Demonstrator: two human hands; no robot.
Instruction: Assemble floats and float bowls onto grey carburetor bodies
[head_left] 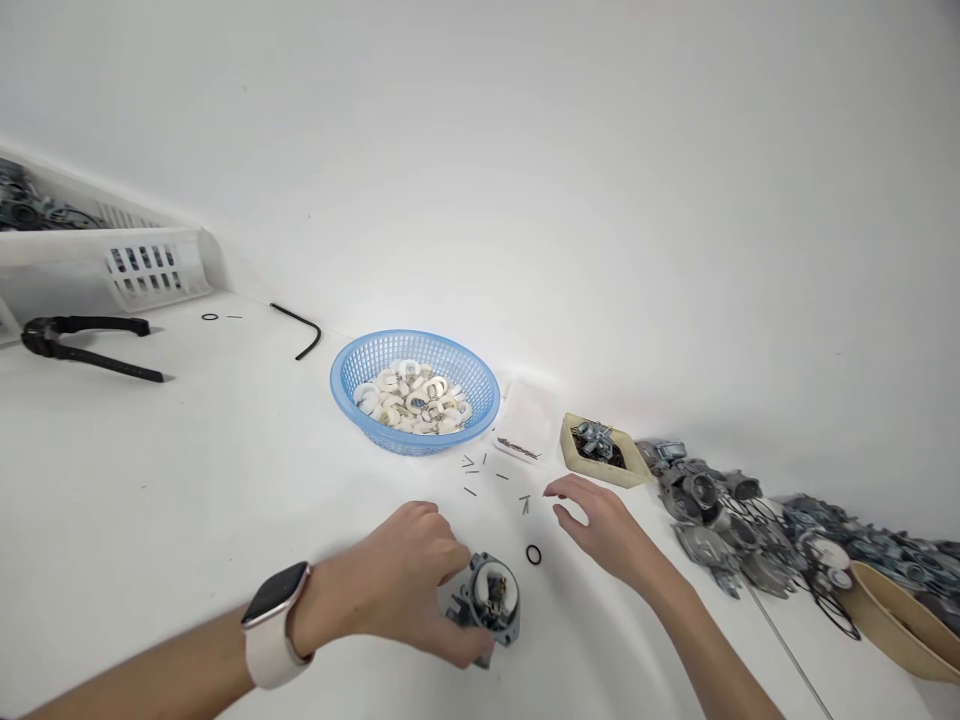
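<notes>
My left hand [409, 585], with a watch [276, 595] on its wrist, grips a grey metal carburetor body [510, 628] by its left side on the table. A white ring-shaped float [486, 580] sits in the open top of the carburetor. My right hand [596, 520] hovers over the table to the right, thumb and fingers apart, with nothing visible between them. Close to its fingertips lie thin metal pins [525, 504], several more being scattered further left. Between the two hands is a small black O-ring [533, 554].
A blue basket [341, 385] holds white floats. Beside it stand a white tray [532, 405] with pins and a cream tray [600, 472] with metal parts. Carburetors [705, 510] are piled at right near a tan bowl [892, 630]. A black watch [97, 340] lies left, before a white crate [150, 265].
</notes>
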